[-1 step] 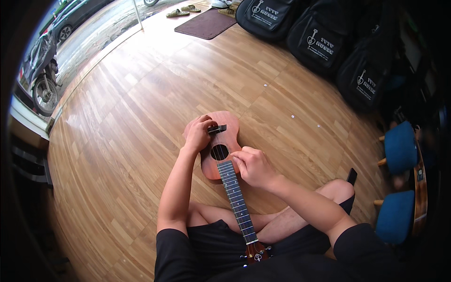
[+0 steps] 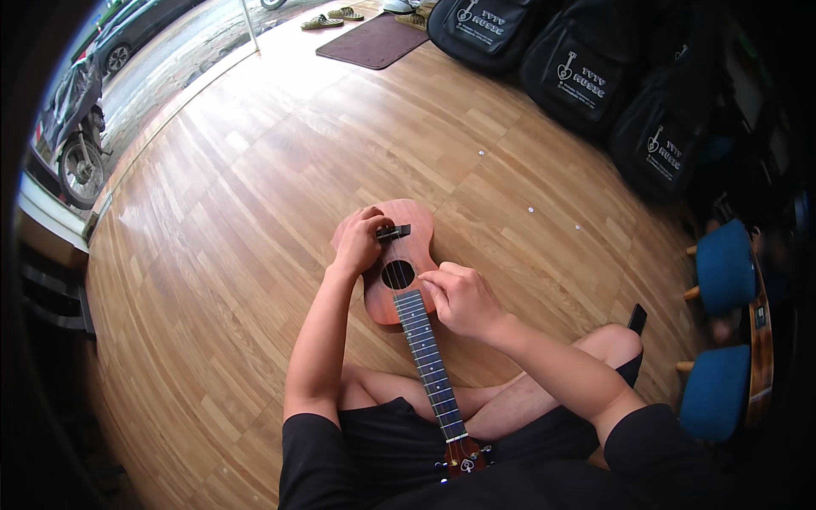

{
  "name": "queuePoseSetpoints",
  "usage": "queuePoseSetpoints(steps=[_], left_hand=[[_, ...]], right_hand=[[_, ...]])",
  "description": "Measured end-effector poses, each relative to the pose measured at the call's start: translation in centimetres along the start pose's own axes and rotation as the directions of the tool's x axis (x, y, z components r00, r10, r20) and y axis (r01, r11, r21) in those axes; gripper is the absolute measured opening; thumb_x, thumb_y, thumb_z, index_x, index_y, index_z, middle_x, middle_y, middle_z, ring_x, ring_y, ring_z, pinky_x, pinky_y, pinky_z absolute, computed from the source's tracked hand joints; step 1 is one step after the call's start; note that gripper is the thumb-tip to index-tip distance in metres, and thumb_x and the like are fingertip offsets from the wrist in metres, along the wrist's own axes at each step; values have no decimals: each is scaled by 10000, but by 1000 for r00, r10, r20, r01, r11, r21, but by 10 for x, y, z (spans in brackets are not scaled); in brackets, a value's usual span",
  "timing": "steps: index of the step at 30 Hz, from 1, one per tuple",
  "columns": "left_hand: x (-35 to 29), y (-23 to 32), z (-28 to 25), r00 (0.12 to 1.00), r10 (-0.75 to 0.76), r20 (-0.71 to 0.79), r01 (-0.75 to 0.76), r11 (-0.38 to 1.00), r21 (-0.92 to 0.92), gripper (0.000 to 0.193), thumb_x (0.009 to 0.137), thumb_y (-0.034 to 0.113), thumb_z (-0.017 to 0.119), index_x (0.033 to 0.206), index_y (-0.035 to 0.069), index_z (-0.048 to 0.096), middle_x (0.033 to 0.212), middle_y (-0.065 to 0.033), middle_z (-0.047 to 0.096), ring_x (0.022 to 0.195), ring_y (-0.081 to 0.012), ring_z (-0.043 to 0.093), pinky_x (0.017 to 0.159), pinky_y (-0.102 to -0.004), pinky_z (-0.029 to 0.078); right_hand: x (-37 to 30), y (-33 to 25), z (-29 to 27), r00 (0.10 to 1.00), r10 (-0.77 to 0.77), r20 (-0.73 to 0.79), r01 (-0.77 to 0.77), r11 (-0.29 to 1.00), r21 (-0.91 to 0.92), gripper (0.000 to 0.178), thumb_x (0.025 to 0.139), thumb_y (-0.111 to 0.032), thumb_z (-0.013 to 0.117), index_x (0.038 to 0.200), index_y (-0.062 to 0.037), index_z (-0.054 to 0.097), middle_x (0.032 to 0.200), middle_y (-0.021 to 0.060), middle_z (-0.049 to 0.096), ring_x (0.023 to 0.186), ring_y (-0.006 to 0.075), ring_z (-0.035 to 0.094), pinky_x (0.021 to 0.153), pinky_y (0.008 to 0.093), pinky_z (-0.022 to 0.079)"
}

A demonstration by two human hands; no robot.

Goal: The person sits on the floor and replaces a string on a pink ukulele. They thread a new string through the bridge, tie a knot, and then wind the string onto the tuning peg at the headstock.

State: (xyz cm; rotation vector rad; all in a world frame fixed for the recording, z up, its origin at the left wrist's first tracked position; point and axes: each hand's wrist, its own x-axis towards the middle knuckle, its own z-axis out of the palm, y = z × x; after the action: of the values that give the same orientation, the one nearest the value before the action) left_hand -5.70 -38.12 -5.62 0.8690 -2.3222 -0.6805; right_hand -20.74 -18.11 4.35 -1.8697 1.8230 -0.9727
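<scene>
Wood-plank floor (image 2: 255, 212); I read the small reddish-brown wooden ukulele (image 2: 425, 255) as light, thin-walled, fragile: left hand (image 2: 357, 242) pinched on its dark bridge (image 2: 393, 232), right hand (image 2: 459, 297) curled closed, pinching the strings by the soundhole (image 2: 398, 274).

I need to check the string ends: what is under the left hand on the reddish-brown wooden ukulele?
The left hand rests on the reddish-brown wooden ukulele, its fingers at the dark bridge. The bridge's right end shows; its left end and the string ends there are covered.

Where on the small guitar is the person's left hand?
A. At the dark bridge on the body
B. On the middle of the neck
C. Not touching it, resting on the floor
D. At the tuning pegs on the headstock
A: the left hand sits on the ukulele body, its fingers at the dark bridge, far from the headstock near the person's lap.
</scene>
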Motion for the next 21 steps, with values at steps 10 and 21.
queuePoseSetpoints(steps=[10, 21], left_hand=[[11, 4, 1, 989, -30, 142, 15, 994, 106, 407, 683, -88, 585, 1016, 135, 657, 1232, -76, 563, 1195, -340, 531, 971, -429, 461], [16, 4, -3, 986, -13, 164, -3, 995, 95, 399, 679, -97, 559, 1002, 112, 667, 1200, -87, 585, 1192, -335, 528, 983, -421, 460]], right_hand=[[19, 7, -17, 1000, 24, 5, -24, 999, -22, 141, 914, -68, 623, 964, -2, 737, 840, 175, 654, 767, 373, 660, 689, 442, 531], [25, 6, -17, 1000, -3, 22, 2, 1000, 17, 126, 900, -65, 643, 944, 5, 737, 822, 176, 656, 748, 366, 658, 678, 427, 529]])
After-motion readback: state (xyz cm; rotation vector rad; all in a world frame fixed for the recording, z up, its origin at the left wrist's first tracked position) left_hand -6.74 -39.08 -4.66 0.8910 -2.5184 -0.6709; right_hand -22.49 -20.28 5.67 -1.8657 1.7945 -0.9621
